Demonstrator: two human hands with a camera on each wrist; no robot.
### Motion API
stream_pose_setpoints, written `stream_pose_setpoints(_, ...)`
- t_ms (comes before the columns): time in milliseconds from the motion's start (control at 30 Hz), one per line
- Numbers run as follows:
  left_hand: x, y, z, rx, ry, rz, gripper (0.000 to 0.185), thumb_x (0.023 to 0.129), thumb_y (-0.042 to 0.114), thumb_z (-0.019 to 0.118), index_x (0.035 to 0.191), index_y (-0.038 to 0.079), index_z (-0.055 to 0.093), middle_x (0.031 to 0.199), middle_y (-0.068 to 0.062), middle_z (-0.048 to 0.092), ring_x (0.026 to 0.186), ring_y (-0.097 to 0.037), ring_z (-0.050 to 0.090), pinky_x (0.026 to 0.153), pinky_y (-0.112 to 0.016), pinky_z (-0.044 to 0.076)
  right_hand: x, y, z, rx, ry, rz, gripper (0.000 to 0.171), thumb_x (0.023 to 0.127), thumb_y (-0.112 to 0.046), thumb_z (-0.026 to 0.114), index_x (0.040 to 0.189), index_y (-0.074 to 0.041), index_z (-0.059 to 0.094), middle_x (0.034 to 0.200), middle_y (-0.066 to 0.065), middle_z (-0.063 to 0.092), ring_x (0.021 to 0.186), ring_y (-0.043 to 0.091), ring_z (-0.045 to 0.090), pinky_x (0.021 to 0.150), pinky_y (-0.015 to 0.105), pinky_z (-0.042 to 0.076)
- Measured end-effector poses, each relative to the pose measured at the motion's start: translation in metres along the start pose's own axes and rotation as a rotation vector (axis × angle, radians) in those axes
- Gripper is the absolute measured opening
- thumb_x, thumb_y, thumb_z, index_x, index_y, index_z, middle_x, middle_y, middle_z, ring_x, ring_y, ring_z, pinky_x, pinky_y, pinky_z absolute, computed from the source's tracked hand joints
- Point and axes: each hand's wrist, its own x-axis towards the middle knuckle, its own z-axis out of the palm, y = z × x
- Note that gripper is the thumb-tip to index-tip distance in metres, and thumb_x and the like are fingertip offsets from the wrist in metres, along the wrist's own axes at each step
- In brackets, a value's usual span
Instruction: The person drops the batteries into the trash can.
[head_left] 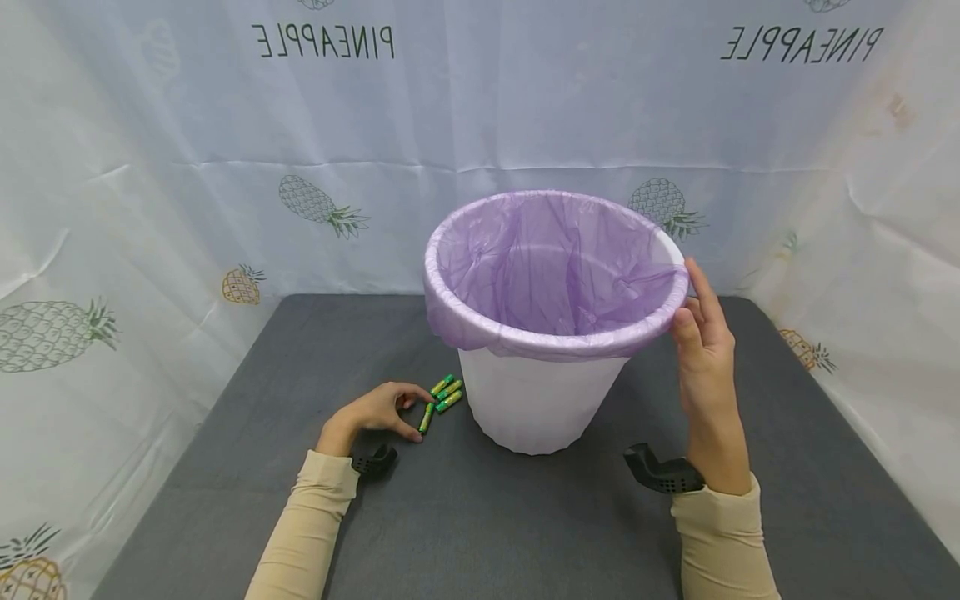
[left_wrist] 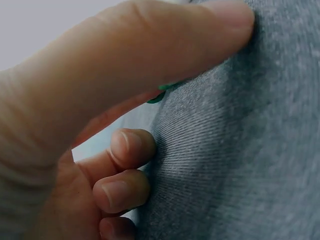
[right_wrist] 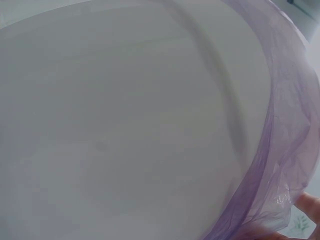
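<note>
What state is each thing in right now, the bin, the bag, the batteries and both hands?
White bin: upright, lined.
Purple bag: open, folded over the rim.
Green batteries: lying loose on the grey mat.
Left hand: touching one battery.
Right hand: on the bin's rim.

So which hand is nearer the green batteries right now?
Left. The left hand lies on the grey mat with its fingertips at the green batteries, beside the bin's base. The right hand is up at the white bin's rim, across from them.
</note>
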Motion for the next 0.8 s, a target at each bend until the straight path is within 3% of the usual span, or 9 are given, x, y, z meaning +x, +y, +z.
stream_pose_setpoints(367,-0.001,0.001,-0.001,0.041,0.031,-0.012,0.047,0.072,0.017,0.084,0.114,0.005,0.067,0.078,0.002,0.040,0.066,-0.004,0.035,0.063,-0.019,0.031,-0.001,-0.001,-0.002,0.011,-0.045,-0.005,0.054,0.098,-0.016,0.055,0.149,-0.008,0.037,0.104,-0.007,0.064,0.095,0.003,0.058,0.092,0.016,0.044)
stream_pose_setpoints(567,-0.005,0.002,-0.005,0.020,0.054,-0.022,0.047,0.072,0.019,0.084,0.114,0.006,0.068,0.078,0.001,0.041,0.068,-0.005,0.037,0.063,-0.019,0.032,-0.001,-0.001,-0.003,0.026,-0.070,-0.013,0.054,0.098,-0.015,0.054,0.148,-0.009,0.037,0.105,-0.006,0.064,0.095,0.003,0.057,0.091,0.016,0.045)
stream_pose_setpoints(800,-0.011,0.006,-0.012,-0.017,0.104,-0.008,0.047,0.074,0.022,0.083,0.115,0.005,0.068,0.079,0.003,0.040,0.070,-0.005,0.037,0.063,-0.020,0.033,0.000,0.001,-0.003,0.006,-0.018,0.001,0.055,0.097,-0.017,0.057,0.148,-0.008,0.039,0.102,-0.007,0.065,0.091,0.004,0.057,0.089,0.016,0.045)
